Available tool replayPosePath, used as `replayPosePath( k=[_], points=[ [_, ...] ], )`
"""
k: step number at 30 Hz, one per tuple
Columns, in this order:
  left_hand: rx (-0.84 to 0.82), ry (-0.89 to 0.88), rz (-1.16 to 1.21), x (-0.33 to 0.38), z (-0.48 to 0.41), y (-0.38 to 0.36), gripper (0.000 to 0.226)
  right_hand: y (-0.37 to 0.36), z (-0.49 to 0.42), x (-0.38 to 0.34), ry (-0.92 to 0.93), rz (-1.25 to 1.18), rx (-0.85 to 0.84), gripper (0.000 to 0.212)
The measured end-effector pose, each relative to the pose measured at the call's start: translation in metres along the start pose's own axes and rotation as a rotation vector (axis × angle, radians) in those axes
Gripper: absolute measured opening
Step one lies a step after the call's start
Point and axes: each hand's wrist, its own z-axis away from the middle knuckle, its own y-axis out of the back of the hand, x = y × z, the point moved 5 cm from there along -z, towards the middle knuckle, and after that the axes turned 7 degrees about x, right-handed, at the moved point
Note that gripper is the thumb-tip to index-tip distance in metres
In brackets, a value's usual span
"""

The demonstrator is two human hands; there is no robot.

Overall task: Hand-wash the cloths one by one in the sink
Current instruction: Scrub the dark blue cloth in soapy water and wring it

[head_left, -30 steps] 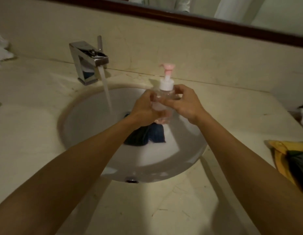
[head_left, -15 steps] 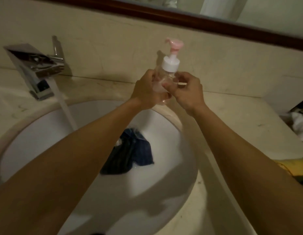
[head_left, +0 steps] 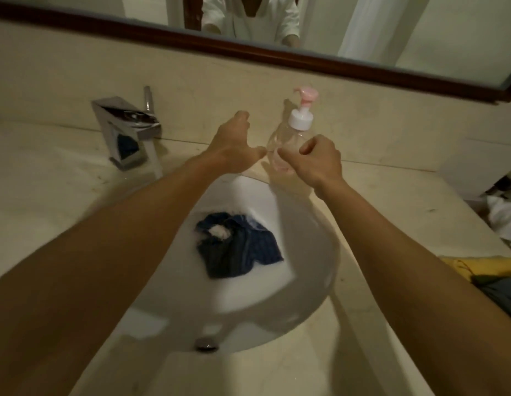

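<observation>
A dark blue cloth [head_left: 242, 252] lies wet in the white sink [head_left: 305, 284], with a dab of white foam on top of it. A clear soap bottle [head_left: 285, 138] with a white and pink pump stands on the counter at the sink's back rim. My right hand [head_left: 320, 162] grips its lower body, with the thumb across the front and the fingers curled at the side. My left hand [head_left: 234, 144] hovers just left of the bottle with its fingers spread and holds nothing.
A chrome faucet [head_left: 125, 130] at the back left runs water [head_left: 156, 164] into the sink. Yellow cloth [head_left: 483, 267] and grey cloth [head_left: 503, 292] lie on the counter at right, white cloth [head_left: 503, 212] behind them. A framed mirror [head_left: 277, 57] runs above the backsplash.
Both hands held the bottle up over the sink; now it stands on the counter behind the sink and my left hand has let go and opened.
</observation>
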Motion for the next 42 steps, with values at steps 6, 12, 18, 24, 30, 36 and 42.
replayPosePath(
  k=[6, 12, 18, 24, 30, 36, 42],
  points=[
    [0.117, -0.067, -0.137, -0.007, 0.017, 0.101, 0.073, -0.03, 0.032, -0.081, 0.173, -0.097, -0.189, 0.04],
    [0.178, -0.001, -0.343, -0.057, 0.013, 0.178, 0.078, -0.083, 0.044, -0.144, 0.244, -0.127, -0.39, 0.055],
    [0.108, 0.104, -0.41, -0.127, 0.006, 0.201, 0.077, -0.142, 0.031, -0.175, 0.267, -0.13, -0.513, 0.071],
    [0.085, 0.099, -0.389, -0.161, -0.01, 0.208, 0.067, -0.18, 0.022, -0.199, 0.296, -0.118, -0.636, 0.08],
    [0.064, 0.07, -0.311, -0.174, -0.019, 0.204, 0.077, -0.196, 0.015, -0.202, 0.296, -0.176, -0.644, 0.088],
    [0.047, 0.051, -0.343, -0.176, -0.018, 0.208, 0.077, -0.201, 0.012, -0.196, 0.257, -0.232, -0.655, 0.096],
    [0.024, 0.084, -0.397, -0.16, -0.019, 0.211, 0.072, -0.202, 0.013, -0.204, 0.285, -0.25, -0.703, 0.087]
  ],
)
